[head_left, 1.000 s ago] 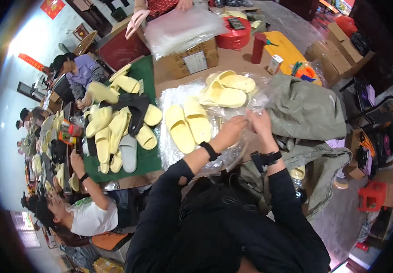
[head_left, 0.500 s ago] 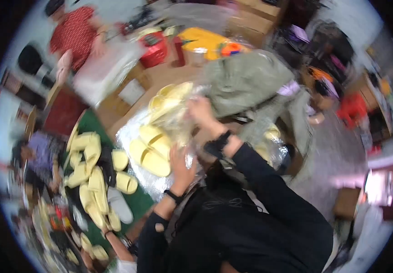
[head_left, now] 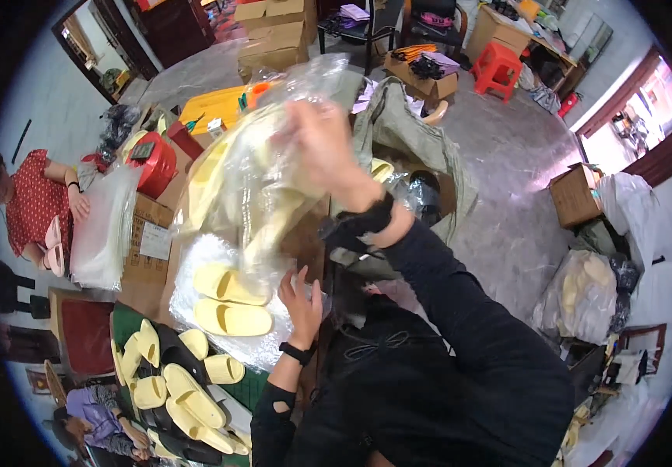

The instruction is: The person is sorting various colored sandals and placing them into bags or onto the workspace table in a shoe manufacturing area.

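Observation:
My right hand (head_left: 324,148), smeared by motion, is closed on the upper end of a clear plastic bag (head_left: 252,156). Yellow slippers show through the blurred film, and the bag is lifted above the table. Below it, a pair of yellow slippers (head_left: 233,318) lies side by side on a stack of clear plastic bags (head_left: 194,253). My left hand (head_left: 302,307) is just right of that pair, fingers spread and holding nothing.
More yellow slippers (head_left: 188,401) crowd a green surface at lower left. An open grey-green sack (head_left: 449,167) with slippers inside stands right of the table. Two people (head_left: 32,194) (head_left: 98,416) work at left. A red stool (head_left: 497,71) stands farther back.
My right hand has raised the bag of slippers up and left, off the plastic stack. My left hand has moved slightly down. The head view has turned toward the right.

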Available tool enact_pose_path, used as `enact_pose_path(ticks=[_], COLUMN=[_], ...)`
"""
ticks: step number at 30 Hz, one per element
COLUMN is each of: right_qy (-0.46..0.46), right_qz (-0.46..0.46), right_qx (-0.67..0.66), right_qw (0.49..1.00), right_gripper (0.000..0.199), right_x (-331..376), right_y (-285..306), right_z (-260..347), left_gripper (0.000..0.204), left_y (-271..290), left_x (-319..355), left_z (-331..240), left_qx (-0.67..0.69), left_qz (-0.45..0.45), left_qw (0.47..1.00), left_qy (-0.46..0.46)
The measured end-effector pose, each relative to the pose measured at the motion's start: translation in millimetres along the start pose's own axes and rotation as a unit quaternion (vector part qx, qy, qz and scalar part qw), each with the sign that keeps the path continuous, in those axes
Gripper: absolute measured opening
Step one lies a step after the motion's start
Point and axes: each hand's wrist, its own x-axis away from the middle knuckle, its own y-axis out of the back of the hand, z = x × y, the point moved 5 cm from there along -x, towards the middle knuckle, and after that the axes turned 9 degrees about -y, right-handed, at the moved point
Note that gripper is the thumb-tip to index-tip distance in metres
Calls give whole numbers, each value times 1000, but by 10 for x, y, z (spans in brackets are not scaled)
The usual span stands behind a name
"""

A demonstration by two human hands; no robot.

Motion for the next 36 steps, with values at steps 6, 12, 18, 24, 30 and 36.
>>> enact_pose_path(ticks=[6, 12, 18, 24, 30, 36], right_qy=[87, 161, -13, -165, -206, -241], right_qz=[-92, -176, -211, -130, -136, -120], right_qx=[49, 321, 311, 313, 166, 401], right_qw=[991, 917, 927, 926, 955, 876], right_gripper=[7, 17, 17, 13, 12, 13], right_x=[334, 651, 765, 619, 223, -31], right_y=[836, 1704, 2198, 2496, 2778, 3964], right_z=[1150, 2086, 2352, 1784, 1003, -113], left_gripper=[24, 62, 49, 30, 24, 23], left_y=[-894, -1810, -2513, -2126, -1241, -1025], left_x=[-567, -1117, -991, -1102, -1339, -1116], left_z=[225, 157, 390, 277, 444, 403], left_qx=[155, 273, 252, 292, 277, 243], left_qz=[62, 160, 220, 240, -11, -36], left_qw=[983, 896, 808, 806, 910, 912], left_qy=[82, 312, 485, 456, 309, 328])
